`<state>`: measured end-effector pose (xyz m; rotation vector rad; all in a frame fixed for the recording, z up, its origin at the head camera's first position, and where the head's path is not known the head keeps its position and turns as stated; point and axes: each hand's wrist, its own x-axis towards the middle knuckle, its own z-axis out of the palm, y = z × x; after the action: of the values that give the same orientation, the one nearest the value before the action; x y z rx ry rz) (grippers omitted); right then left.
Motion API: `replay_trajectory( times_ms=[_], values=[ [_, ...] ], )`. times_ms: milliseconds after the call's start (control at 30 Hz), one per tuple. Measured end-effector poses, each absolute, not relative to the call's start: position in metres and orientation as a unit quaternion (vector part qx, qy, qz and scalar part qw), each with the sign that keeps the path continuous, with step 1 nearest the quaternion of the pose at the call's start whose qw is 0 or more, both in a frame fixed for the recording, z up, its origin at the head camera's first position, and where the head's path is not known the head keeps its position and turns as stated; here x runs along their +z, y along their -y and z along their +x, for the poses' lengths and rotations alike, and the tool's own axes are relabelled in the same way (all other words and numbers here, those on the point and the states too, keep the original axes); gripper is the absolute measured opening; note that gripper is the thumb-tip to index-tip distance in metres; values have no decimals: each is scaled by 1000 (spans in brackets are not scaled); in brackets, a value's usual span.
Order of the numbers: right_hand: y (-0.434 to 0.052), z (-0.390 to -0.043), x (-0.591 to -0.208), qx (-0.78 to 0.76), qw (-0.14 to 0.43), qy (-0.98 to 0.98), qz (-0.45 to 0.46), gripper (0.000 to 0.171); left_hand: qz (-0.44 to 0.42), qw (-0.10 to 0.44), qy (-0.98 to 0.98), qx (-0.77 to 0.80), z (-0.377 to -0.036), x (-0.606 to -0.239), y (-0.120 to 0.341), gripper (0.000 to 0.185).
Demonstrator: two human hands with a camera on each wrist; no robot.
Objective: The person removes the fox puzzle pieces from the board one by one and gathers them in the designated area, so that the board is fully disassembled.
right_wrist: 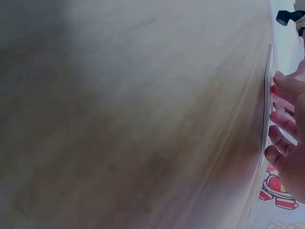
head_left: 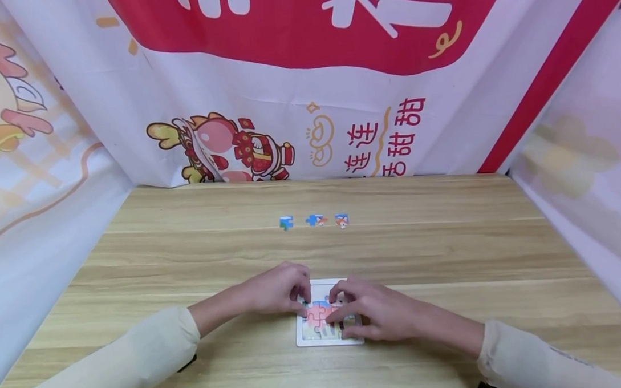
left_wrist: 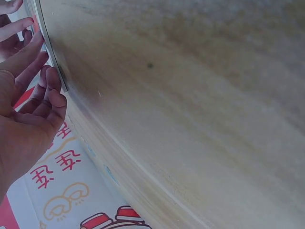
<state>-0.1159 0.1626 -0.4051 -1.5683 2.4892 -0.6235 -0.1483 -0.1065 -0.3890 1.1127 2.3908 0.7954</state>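
A small jigsaw puzzle [head_left: 322, 316] lies in a white tray [head_left: 330, 342] on the wooden table, its upper part bare white. Joined pieces with pink, blue and pale green areas fill the lower part. My left hand [head_left: 280, 289] is at the tray's upper left, fingers bent, thumb and index at the puzzle's left edge. Over the right side reaches my right hand [head_left: 378, 308], its fingers spread and touching the pieces. Both wrist views show the left hand [left_wrist: 31, 105] and the right hand [right_wrist: 289, 124] at the thin tray's edge; fingertip contact is partly hidden.
Three loose jigsaw pieces lie in a row beyond the tray: a blue and green piece [head_left: 286, 222], a blue and orange piece [head_left: 316, 220] and another with orange [head_left: 341, 220]. Printed cloth [head_left: 286, 86] hangs behind the wooden table [head_left: 189, 249] and along both sides.
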Motion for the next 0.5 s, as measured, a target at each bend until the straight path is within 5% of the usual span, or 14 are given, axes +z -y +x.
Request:
replay_trajectory(
  times_ms=[500],
  values=[
    [-162, -112, -411, -177, 12, -808, -562, 38, 381, 200, -853, 294, -147, -389, 107, 14]
  ],
)
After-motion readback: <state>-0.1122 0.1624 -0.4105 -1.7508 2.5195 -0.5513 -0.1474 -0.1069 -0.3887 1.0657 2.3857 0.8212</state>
